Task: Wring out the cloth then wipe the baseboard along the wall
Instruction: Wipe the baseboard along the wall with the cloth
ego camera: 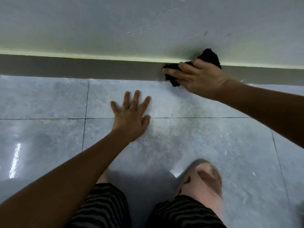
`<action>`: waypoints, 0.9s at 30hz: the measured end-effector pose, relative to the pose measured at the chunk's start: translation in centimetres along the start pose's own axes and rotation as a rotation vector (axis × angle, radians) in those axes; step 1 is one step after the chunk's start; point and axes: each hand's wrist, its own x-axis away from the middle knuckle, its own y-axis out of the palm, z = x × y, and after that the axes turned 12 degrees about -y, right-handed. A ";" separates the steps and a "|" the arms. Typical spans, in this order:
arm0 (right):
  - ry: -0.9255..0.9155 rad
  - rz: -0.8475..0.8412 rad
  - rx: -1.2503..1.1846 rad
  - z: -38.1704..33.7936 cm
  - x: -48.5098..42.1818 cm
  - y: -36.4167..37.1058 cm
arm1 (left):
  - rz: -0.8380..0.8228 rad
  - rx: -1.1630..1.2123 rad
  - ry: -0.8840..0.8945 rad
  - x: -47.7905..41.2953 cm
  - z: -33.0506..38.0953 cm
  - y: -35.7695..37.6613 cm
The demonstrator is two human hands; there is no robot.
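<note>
Clamped crumpled black cloth (pixel 212 59) in right hand (pixel 197 79), pressed against grey-brown baseboard strip (pixel 82 67). Ran leftward, lengthwise along wall. Rested left hand (pixel 131 116) flat, fingers spread, on glossy grey floor tile (pixel 49 99).

Black cloth (pixel 211 57), grey baseboard (pixel 82 67), blue-grey floor tiles (pixel 205 145), black-striped shorts (pixel 105 206), pink slipper (pixel 204 181).

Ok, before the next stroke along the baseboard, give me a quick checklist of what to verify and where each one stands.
1. Cloth held in right hand: ok, grip closed on it.
2. Cloth touching baseboard: ok.
3. Left hand braced flat on floor: ok.
4. Baseboard to the left free of obstacles: ok.
5. Cloth wrung out enough: cannot tell.
6. Wiped stretch clean: cannot tell.
</note>
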 end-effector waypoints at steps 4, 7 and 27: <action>0.000 0.139 0.009 -0.9 -3.3 -0.7 | 0.019 0.012 -0.023 0.1 0.6 0.1; -0.050 0.107 -0.038 -1.9 -4.1 -0.2 | 0.004 0.039 -0.059 0.3 1.4 -0.3; -0.012 0.170 -0.037 -1.5 -1.3 3.1 | 0.055 -0.037 0.151 -2.2 5.5 0.1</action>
